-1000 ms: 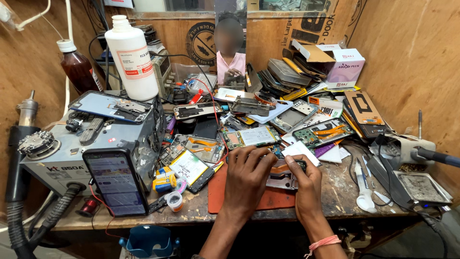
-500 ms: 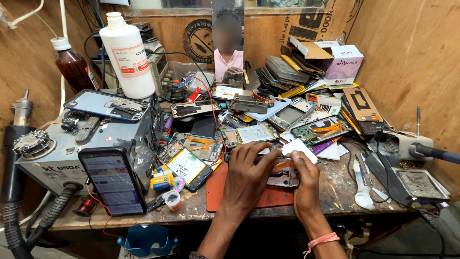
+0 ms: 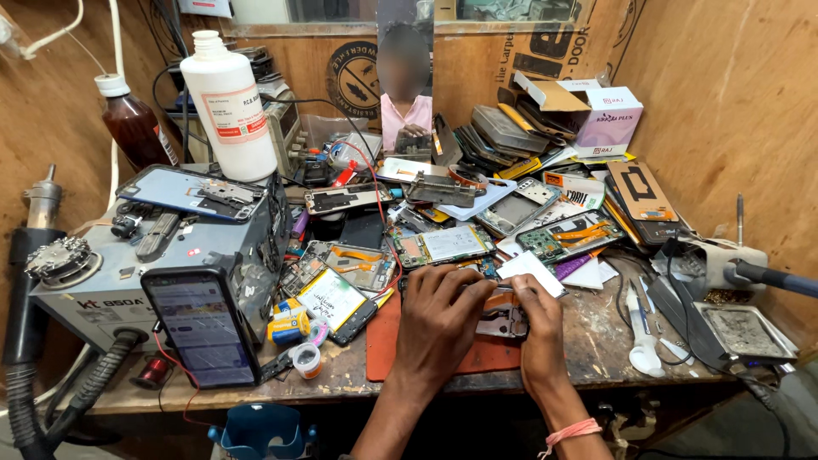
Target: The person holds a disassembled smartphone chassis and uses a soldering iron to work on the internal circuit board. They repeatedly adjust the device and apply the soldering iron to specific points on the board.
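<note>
both hands work an opened phone chassis [image 3: 501, 322] on the orange rubber mat [image 3: 385, 341]: left hand [image 3: 441, 317] splayed flat over it, right hand [image 3: 537, 317] pinching its edge, disassembly seemingly midway, internals exposed.

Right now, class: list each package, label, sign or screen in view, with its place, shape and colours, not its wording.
Phone screen: front left, leaning on grey station, lit, rectangular.
White bottle: atop station, red-edged white label.
Brown bottle: back left, white cap.
Cardboard box: back right, white and purple, open.
Round emblem: back wall, dark.
</note>
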